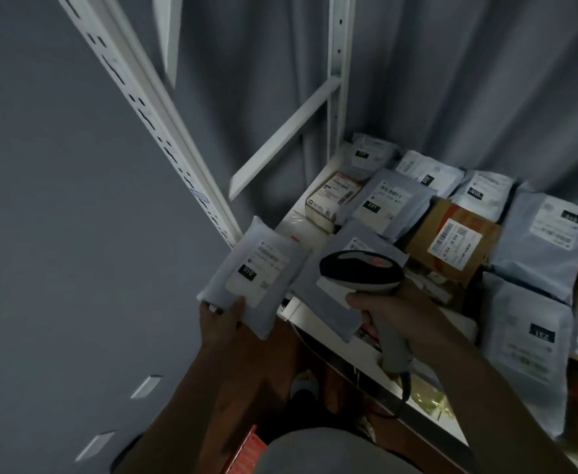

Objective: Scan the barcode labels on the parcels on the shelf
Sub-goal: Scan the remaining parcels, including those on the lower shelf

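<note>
My left hand (226, 319) holds a small grey poly-bag parcel (257, 271) by its lower end, label up, with a black tag reading 010. It hangs just left of the shelf's front corner. My right hand (397, 313) grips a grey and black barcode scanner (359, 271) by its handle. The scanner's head is level with the held parcel and just right of it, above another grey parcel (328, 302) lying at the shelf's front edge. Several labelled grey bags (383, 203) and a brown cardboard box (451, 241) lie on the white shelf (318, 319).
White slotted shelf uprights (151, 107) and a diagonal brace (280, 138) rise at the shelf's left end. A grey curtain (451, 80) hangs behind. A grey wall is to the left. More parcels (523, 340) crowd the right side. A lower shelf holds red and yellow items (428, 398).
</note>
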